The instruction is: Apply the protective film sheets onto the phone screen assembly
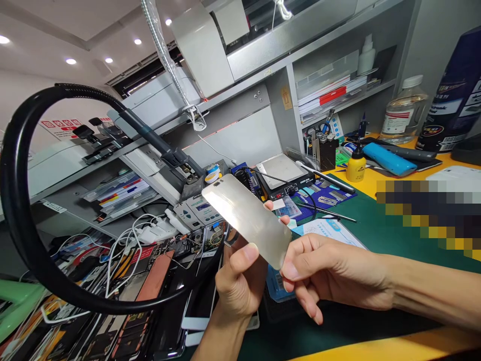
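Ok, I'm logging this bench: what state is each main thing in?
Shiny silver rectangular panel: held up, tilted.
Left hand: gripping the panel's sides.
Right hand: pinching its lower corner.
Clear plastic bottle with white cap: upright, capped.
Small yellow plastic bottle: upright.
Thick black flexible tube: bent in a loop.
Silver-topped black bench device: on or off unclear.

At two o'clock, the can (449,95) shows "…tronic"; the bottle (405,113) beside it bears a label (397,120) too small to read. Between nine and ten o'clock, a sign (62,125) carries red Chinese characters.
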`<state>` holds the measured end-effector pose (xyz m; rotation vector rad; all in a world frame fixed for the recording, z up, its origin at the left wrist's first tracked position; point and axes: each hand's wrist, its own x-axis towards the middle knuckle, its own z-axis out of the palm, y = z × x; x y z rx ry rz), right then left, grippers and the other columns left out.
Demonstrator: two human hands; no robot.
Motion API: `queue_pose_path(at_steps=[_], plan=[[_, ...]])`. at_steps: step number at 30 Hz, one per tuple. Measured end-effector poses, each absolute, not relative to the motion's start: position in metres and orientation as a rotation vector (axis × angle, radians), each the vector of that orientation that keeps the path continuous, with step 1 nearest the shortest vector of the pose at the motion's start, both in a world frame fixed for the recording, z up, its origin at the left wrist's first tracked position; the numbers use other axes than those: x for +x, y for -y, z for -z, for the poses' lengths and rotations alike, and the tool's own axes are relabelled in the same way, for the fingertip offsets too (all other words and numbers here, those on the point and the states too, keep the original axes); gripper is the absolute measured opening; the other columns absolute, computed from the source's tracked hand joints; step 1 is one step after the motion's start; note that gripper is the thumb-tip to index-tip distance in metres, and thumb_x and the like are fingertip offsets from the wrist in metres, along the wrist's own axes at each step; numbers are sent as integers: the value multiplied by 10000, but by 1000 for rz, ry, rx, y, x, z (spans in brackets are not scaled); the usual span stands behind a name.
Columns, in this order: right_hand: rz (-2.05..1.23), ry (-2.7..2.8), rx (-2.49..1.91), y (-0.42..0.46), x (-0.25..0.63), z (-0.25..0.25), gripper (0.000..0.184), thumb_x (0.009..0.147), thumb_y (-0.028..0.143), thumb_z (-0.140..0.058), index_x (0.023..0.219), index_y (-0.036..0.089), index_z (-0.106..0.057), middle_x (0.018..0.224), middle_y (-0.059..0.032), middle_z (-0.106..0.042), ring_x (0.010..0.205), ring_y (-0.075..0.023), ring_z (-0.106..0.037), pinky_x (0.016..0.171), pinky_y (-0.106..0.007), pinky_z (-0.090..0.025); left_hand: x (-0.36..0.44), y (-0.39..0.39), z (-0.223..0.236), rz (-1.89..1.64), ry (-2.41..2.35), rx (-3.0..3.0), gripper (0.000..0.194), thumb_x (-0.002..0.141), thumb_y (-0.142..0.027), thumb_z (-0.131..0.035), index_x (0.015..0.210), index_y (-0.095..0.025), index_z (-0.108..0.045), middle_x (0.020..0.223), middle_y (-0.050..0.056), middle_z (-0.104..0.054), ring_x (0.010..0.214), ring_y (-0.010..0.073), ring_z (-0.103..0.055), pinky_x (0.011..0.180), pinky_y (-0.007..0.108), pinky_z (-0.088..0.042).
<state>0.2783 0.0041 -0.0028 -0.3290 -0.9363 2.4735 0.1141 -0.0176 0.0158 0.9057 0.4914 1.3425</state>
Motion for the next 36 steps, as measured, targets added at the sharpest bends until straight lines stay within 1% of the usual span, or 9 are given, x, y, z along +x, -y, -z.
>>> queue_pose_path(at_steps=[6,10,12,15,20,27,31,33,36], plan=[[-2465,959,-362,-4,279,3,134,768,201,-797,752,88,-727,751,-43,-706,555,-121,-688,533,-220,-591,115,18,-17,-1336,-528,935,734,751,-366,-674,1464,-297,-515,1349,66,-673,1392,427,-460,1113,568,-412],[-2471,962,-368,-4,279,3,136,765,204,-805,754,89,-734,763,-44,-705,557,-123,-693,536,-220,-591,115,19,-18,-1374,-603,901,695,701,-337,-708,1381,-254,-593,1337,66,-677,1287,393,-569,1087,514,-449],[-2468,959,-373,-4,279,3,138,763,204,-807,752,85,-739,763,-46,-703,555,-124,-695,536,-221,-591,114,19,-19,-1371,-587,897,708,702,-330,-709,1392,-234,-583,1319,85,-684,1259,387,-589,1068,522,-463],[-2460,953,-373,-4,279,3,132,749,197,-809,754,82,-745,763,-47,-704,545,-126,-695,529,-222,-589,115,18,-19,-1335,-517,920,750,733,-329,-686,1457,-235,-518,1300,114,-687,1281,403,-565,1033,565,-479],[-2470,934,-376,-4,279,3,129,749,194,-807,747,81,-743,754,-44,-708,545,-131,-700,527,-226,-588,116,18,-20,-1331,-489,929,763,747,-320,-668,1484,-238,-487,1292,124,-685,1279,408,-564,1005,576,-493],[-2471,924,-386,-4,279,2,140,740,197,-820,726,89,-732,720,-36,-707,542,-129,-692,523,-225,-585,116,17,-18,-1335,-486,936,759,752,-313,-669,1485,-238,-488,1267,124,-697,1272,410,-573,1006,580,-492],[-2472,926,-384,-4,279,2,140,738,204,-821,720,95,-734,710,-35,-711,540,-130,-693,524,-223,-590,116,16,-18,-1331,-490,926,766,748,-321,-679,1485,-239,-487,1188,107,-735,1296,403,-557,1017,568,-488],[-2475,932,-379,-5,279,1,142,745,210,-816,724,94,-737,703,-36,-710,542,-130,-695,529,-222,-591,116,17,-19,-1328,-495,920,767,738,-325,-690,1476,-237,-499,1151,102,-749,1302,404,-553,1022,569,-484],[-2474,928,-383,-5,279,1,141,733,203,-820,723,89,-736,702,-39,-706,540,-129,-692,524,-220,-588,115,19,-19,-1339,-518,919,750,723,-335,-701,1447,-241,-532,1159,100,-748,1295,416,-557,1025,582,-475]])
